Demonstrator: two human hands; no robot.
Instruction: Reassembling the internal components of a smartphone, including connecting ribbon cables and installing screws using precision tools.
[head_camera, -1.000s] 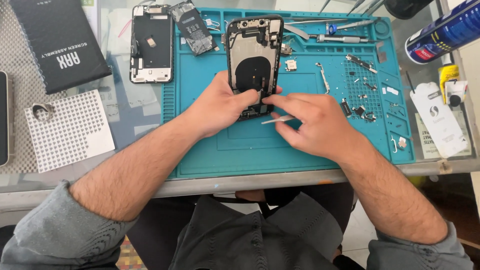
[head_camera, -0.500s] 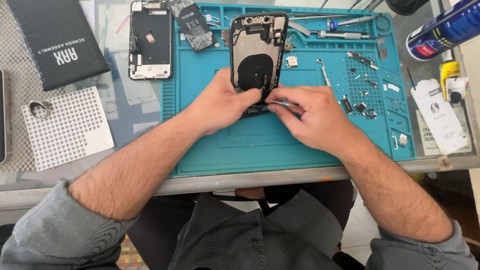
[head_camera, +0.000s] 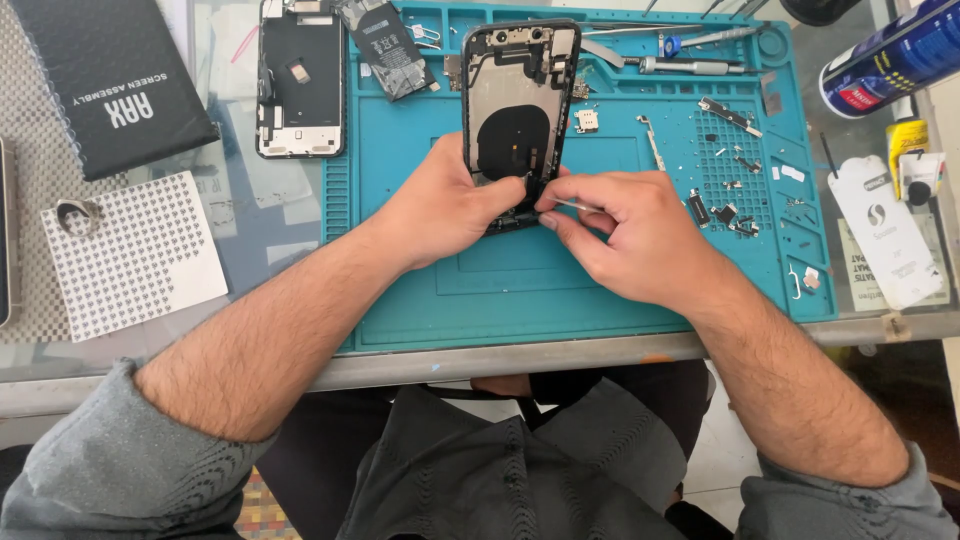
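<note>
An opened phone housing lies on the teal repair mat, its inside facing up with a round black coil in the middle. My left hand grips the housing's lower left edge. My right hand pinches thin metal tweezers, whose tips sit at the housing's bottom end, next to my left thumb. What the tips touch is hidden by my fingers.
A detached phone screen and a battery lie at the mat's upper left. Small screws and parts are scattered on the mat's right side, screwdrivers along its top. A black box, a patterned card and a spray can flank the mat.
My right hand has moved left with the tweezers, from beside the housing to its bottom end. The left hand has kept its hold.
</note>
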